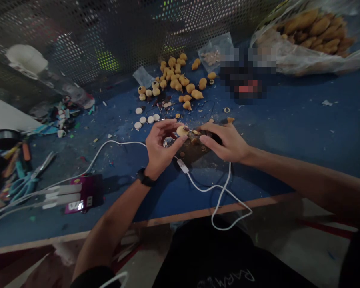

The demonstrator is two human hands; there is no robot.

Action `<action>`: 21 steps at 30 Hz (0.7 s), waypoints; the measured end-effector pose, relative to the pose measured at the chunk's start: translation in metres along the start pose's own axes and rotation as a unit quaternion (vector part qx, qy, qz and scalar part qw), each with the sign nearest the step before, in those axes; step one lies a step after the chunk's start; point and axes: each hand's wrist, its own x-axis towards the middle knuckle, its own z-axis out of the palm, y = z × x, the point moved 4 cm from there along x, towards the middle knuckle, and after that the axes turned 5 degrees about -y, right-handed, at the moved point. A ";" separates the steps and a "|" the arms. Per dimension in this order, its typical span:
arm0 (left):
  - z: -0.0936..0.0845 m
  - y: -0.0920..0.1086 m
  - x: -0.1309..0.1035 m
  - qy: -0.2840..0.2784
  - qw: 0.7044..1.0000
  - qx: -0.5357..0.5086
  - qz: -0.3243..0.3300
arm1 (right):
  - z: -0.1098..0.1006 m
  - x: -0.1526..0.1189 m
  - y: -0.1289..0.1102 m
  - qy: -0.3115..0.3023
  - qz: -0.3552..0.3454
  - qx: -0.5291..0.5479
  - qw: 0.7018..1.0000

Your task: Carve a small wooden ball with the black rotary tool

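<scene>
Between the fingertips of my left hand point(165, 140) is a small pale gourd point(181, 131) with a dark opening on the side facing right. My right hand point(223, 140) is closed around a slim corded tool, mostly hidden by the fingers, with its thin tip pointing at the opening. Whether the tip touches the gourd I cannot tell. A white cable point(219, 200) comes out below my right hand and loops past the table's edge. Its inline switch point(183, 165) lies just under my left hand. Shavings and bits of shell are scattered beneath both hands.
Several small gourds point(175, 76) are piled behind my hands, near white discs point(150, 119). A plastic bag of larger gourds point(318, 32) stands back right. Blue-handled scissors point(25, 184) and a purple power adapter point(82, 194) with white plugs lie left. A perforated screen point(108, 36) runs behind.
</scene>
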 end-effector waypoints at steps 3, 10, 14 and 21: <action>0.000 0.000 0.000 0.000 1.000 0.002 -0.002 | 0.000 0.000 0.000 -0.006 0.002 0.004 1.000; 0.001 -0.001 0.000 -0.006 1.000 0.009 -0.004 | -0.001 0.001 -0.002 -0.002 -0.001 0.004 1.000; 0.000 -0.001 0.000 0.002 1.000 0.006 -0.007 | 0.000 0.001 -0.004 -0.014 -0.013 -0.002 1.000; 0.001 0.001 0.000 0.004 1.000 -0.017 0.005 | -0.001 0.001 -0.001 -0.013 -0.004 -0.007 1.000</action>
